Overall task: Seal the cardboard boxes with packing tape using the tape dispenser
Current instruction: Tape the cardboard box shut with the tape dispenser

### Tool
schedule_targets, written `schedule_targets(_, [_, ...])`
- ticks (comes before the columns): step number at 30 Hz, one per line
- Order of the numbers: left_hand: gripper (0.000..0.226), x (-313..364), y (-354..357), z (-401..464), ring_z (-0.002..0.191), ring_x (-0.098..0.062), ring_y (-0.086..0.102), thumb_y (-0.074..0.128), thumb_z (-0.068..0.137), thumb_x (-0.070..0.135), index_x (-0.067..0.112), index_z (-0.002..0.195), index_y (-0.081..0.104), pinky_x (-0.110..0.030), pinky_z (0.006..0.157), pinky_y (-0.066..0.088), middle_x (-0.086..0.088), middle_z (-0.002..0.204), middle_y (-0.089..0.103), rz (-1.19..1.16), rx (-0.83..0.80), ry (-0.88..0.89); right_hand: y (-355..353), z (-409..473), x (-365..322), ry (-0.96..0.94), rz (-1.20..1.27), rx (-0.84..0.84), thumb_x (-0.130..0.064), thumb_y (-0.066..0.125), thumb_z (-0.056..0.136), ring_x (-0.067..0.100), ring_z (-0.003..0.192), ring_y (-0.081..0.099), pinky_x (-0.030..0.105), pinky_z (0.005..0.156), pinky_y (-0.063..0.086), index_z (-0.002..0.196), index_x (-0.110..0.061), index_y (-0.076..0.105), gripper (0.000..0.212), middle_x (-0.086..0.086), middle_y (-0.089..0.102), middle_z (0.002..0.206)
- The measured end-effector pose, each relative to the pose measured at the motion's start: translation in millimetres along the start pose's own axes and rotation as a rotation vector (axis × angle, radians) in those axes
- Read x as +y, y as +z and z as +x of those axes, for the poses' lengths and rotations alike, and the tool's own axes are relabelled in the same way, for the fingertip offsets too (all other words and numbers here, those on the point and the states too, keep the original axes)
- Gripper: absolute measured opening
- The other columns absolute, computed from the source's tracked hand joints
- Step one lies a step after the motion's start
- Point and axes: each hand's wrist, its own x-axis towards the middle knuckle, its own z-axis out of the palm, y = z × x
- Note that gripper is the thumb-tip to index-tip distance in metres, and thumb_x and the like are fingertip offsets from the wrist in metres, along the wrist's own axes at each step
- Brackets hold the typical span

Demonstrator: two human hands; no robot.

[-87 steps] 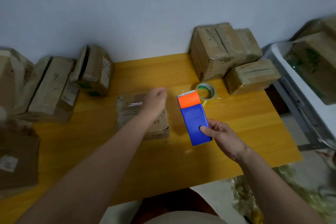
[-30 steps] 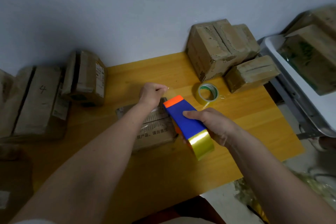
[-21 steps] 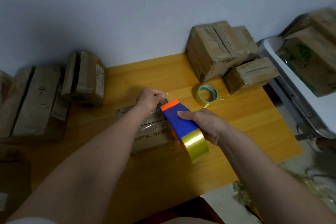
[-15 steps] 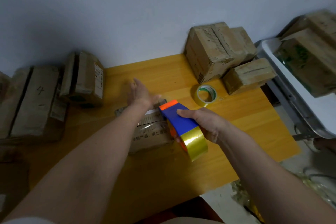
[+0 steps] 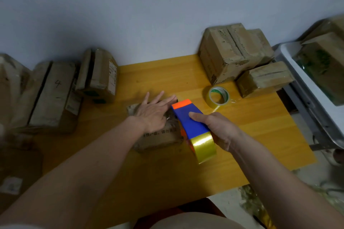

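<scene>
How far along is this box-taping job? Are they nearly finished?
Hard to say overall. In hand: the left hand presses flat on the small box mid-table, while the right hand holds the blue-and-orange tape dispenser at its edge. Whether tape is laid yet is unclear. The stacked boxes and the box marked 4 wait; their sealing can't be judged.

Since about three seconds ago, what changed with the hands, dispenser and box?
The right hand turned the tape dispenser over and brought it down to the small box. The left hand opened from a pinch and lies flat on it. The spare tape roll stayed.
</scene>
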Motion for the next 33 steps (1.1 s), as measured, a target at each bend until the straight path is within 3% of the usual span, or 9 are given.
schedule_targets(2, [0.077, 3, 1, 0, 0.147, -0.014, -0.019, 0.037, 0.094, 0.024, 0.037, 0.153, -0.01, -0.056, 0.117, -0.012, 0.023, 0.157, -0.016, 0.03, 0.003, -0.015, 1, -1, 8, -0.018, -0.028, 0.021, -0.034, 0.069, 0.085, 0.037, 0.08, 0.07, 0.044, 0.077, 0.057, 0.105, 0.006, 0.063, 0.046, 0.022, 0.073, 0.088])
schedule_targets(6, [0.074, 4, 4, -1, 0.146, -0.015, -0.021, 0.034, 0.097, 0.028, 0.038, 0.151, -0.016, -0.057, 0.117, -0.01, 0.022, 0.157, -0.018, 0.052, 0.008, -0.038, 2, -10, 28, -0.036, -0.076, 0.041, -0.035, 0.068, 0.087, 0.025, 0.063, 0.066, 0.031, 0.06, 0.052, 0.095, 0.004, 0.068, 0.04, 0.015, 0.072, 0.076])
schedule_targets(13, [0.075, 10, 4, -6, 0.146, -0.017, -0.022, 0.034, 0.098, 0.03, 0.037, 0.15, -0.019, -0.057, 0.117, -0.009, 0.021, 0.155, -0.022, 0.073, -0.017, -0.07, -1, -31, 64, -0.062, -0.042, -0.004, -0.036, 0.063, 0.089, 0.023, 0.064, 0.068, 0.028, 0.057, 0.05, 0.088, -0.002, 0.07, 0.034, 0.012, 0.073, 0.078])
schedule_targets(18, [0.076, 12, 1, -8, 0.146, -0.019, -0.023, 0.035, 0.098, 0.03, 0.037, 0.149, -0.02, -0.057, 0.117, -0.009, 0.021, 0.155, -0.022, 0.101, -0.038, -0.084, -4, -39, 93, -0.077, -0.037, -0.017, -0.037, 0.061, 0.091, 0.032, 0.087, 0.071, 0.046, 0.082, 0.055, 0.103, -0.004, 0.069, 0.036, 0.012, 0.075, 0.093])
schedule_targets(29, [0.072, 29, -5, -10, 0.144, -0.027, -0.027, 0.033, 0.099, 0.04, 0.036, 0.15, -0.019, -0.059, 0.116, -0.008, 0.01, 0.159, -0.023, 0.141, -0.085, -0.204, -14, -30, 122, -0.035, 0.003, -0.093, -0.032, 0.06, 0.091, 0.024, 0.094, 0.07, 0.034, 0.081, 0.052, 0.107, -0.008, 0.068, 0.029, 0.007, 0.074, 0.1])
schedule_targets(33, [0.074, 34, 4, -29, 0.145, -0.023, -0.023, 0.033, 0.1, 0.035, 0.028, 0.15, -0.021, -0.054, 0.119, -0.006, 0.004, 0.16, -0.019, 0.061, 0.074, -0.139, -17, -25, 130, -0.03, -0.003, -0.12, -0.029, 0.06, 0.091, 0.021, 0.095, 0.07, 0.032, 0.083, 0.051, 0.108, -0.01, 0.067, 0.027, 0.005, 0.074, 0.101])
